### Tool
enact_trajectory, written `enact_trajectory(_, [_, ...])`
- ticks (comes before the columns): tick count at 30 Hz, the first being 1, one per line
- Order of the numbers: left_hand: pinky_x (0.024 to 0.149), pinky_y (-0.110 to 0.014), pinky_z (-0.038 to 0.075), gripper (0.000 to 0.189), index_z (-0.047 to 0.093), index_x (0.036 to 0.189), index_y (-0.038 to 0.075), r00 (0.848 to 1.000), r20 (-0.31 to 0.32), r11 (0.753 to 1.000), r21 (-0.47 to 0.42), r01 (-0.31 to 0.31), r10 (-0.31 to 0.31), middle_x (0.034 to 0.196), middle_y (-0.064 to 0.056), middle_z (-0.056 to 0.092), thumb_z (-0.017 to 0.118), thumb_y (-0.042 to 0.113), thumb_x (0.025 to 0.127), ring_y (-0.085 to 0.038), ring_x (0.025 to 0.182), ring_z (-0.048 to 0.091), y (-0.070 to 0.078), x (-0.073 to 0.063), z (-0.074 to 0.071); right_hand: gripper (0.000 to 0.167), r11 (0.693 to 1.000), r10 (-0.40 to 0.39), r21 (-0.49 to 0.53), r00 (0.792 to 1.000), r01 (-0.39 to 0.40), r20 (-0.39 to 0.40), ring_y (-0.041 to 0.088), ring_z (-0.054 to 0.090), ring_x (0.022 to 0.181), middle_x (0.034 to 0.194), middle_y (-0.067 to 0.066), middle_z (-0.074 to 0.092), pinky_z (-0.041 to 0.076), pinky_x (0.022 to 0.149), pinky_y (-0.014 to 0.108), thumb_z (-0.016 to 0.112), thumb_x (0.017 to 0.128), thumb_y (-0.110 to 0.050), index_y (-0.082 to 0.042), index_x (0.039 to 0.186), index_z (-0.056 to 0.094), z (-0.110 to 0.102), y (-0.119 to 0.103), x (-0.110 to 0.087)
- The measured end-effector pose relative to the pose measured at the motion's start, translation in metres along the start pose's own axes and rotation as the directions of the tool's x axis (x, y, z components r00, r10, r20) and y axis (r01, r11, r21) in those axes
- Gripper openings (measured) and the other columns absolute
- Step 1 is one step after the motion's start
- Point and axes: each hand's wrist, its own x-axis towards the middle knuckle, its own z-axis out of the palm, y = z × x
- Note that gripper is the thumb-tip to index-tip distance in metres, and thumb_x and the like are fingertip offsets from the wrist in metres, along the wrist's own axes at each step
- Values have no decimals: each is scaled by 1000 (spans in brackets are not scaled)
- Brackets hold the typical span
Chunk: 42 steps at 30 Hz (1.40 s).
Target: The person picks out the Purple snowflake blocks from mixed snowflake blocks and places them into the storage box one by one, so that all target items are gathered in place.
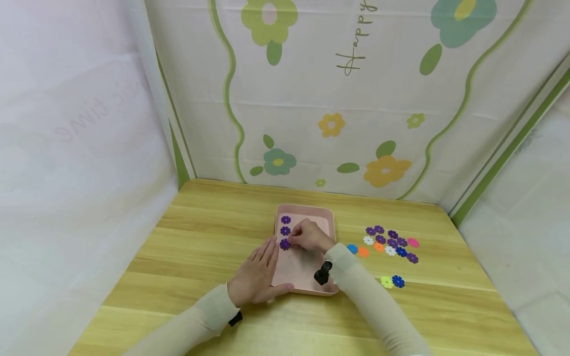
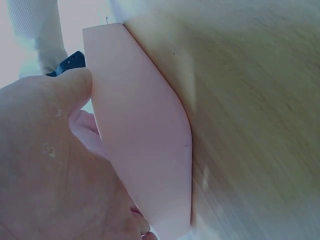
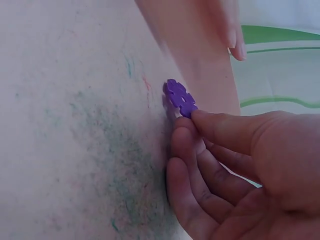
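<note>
Three purple pieces (image 1: 285, 231), shaped like flowers, stand in a column along the left side of the pink tray (image 1: 299, 273), which sits on the wooden tabletop (image 1: 200, 227). The right hand (image 1: 311, 236) reaches in over the tray's right side and pinches the nearest piece (image 1: 283, 244) by its edge between thumb and forefinger, the other fingers curled beneath. Whether that piece touches the tray's floor I cannot tell. Green and red marks (image 3: 110, 145) show on the floor of the tray in the right wrist view. The left hand (image 1: 255, 274) lies against the tray's near left corner, its fingers straight along the left rim and its thumb spread wide to the near rim; it has no piece in its grasp. To the right of the tray, well apart from the column, lies a loose group of similar pieces: purple ones (image 1: 392, 243), white ones (image 1: 368, 240), orange ones (image 1: 363, 252), a dark blue one (image 1: 401, 251), a light blue one (image 1: 352, 248) and a pink one (image 1: 413, 243). Closer to the person, a yellow piece (image 1: 387, 282) touches or nearly touches another dark blue one (image 1: 398, 281). Behind the tabletop hangs a flowered cloth (image 1: 298, 94).
</note>
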Motion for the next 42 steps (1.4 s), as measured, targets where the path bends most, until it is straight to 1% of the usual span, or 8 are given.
enact_trajectory(9, [130, -52, 31, 107, 28, 162, -10, 1000, 28, 1000, 25, 10, -10, 174, -28, 21, 48, 75, 99, -41, 162, 25, 1, 2, -2, 16, 999, 42, -14, 999, -43, -31, 14, 66, 70, 85, 8, 80, 54, 62, 21, 72, 101, -12, -6, 93, 84, 4, -4, 0])
enact_trajectory(13, [131, -52, 31, 107, 28, 162, -9, 999, 32, 999, 34, 14, -15, 174, -27, 21, 48, 75, 99, -40, 163, 25, 1, 2, -3, 13, 999, 51, -9, 998, -51, -29, 17, 69, 75, 88, 7, 80, 57, 66, 22, 73, 100, -13, -6, 96, 84, 0, -7, -2])
enact_trajectory(18, [131, -51, 30, 107, 28, 163, -9, 999, 44, 999, 39, 26, -27, 174, -26, 21, 47, 75, 100, -40, 163, 24, 1, 2, -4, 8, 999, 7, -50, 999, -9, -37, 16, 69, 78, 89, 5, 79, 60, 71, 26, 77, 97, -12, -6, 99, 82, -11, -6, -5])
enact_trajectory(22, [131, -52, 30, 106, 27, 163, -9, 999, 43, 999, 36, 26, -27, 174, -27, 20, 47, 75, 100, -40, 163, 24, 2, 1, -5, 8, 993, -55, -110, 997, 49, -50, 15, 71, 82, 93, 6, 79, 63, 77, 30, 79, 94, -10, -5, 100, 81, -28, -1, -13])
enact_trajectory(25, [131, -52, 30, 107, 27, 163, -8, 999, 41, 999, 32, 24, -26, 175, -26, 19, 48, 75, 100, -40, 163, 24, 2, 1, -3, 12, 988, -70, -139, 995, 59, -72, 16, 72, 87, 97, 8, 79, 64, 83, 33, 80, 93, -9, -3, 103, 80, -44, 6, -22])
enact_trajectory(31, [132, -52, 28, 107, 25, 164, -7, 998, 48, 999, 14, 33, -34, 176, -25, 16, 48, 75, 100, -40, 164, 21, 1, 2, -1, 20, 983, -57, -181, 994, 39, -94, 19, 72, 89, 100, 10, 78, 63, 81, 36, 77, 97, -13, 2, 111, 77, -80, 27, -49])
enact_trajectory(38, [132, -53, 27, 107, 24, 164, -7, 998, 53, 999, 9, 31, -32, 176, -25, 14, 47, 75, 100, -39, 164, 20, 0, 4, 2, 27, 974, -41, -226, 992, 13, -118, 20, 73, 96, 107, 12, 78, 63, 86, 39, 75, 99, -18, 1, 117, 74, -126, 67, -88])
enact_trajectory(42, [132, -53, 28, 107, 25, 164, -7, 998, 51, 1000, 9, 26, -27, 176, -25, 16, 48, 75, 99, -40, 164, 21, 1, 3, 2, 29, 968, -6, -251, 991, -27, -131, 20, 73, 96, 109, 11, 77, 64, 83, 39, 75, 100, -21, 0, 119, 73, -153, 90, -112])
